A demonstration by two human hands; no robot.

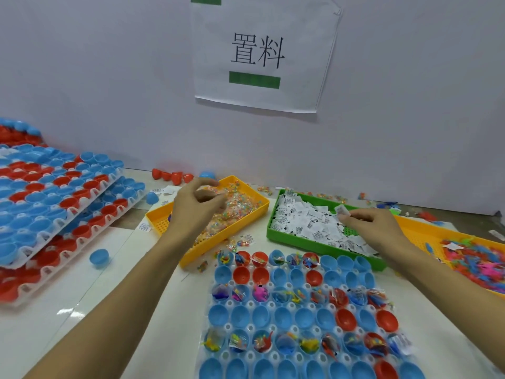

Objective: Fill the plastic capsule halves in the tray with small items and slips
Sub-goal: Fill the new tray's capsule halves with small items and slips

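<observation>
Both forearms (pixel 131 296) bare; no sleeves, seemingly no jewellery.

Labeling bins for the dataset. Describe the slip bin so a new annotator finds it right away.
Start at the paper sign on the back wall and drop down to the table. Just below and slightly right sits the green tray, heaped with small white paper slips, where the right hand pinches one. It is the only green bin; the orange trays on either side hold colourful items instead.
</observation>
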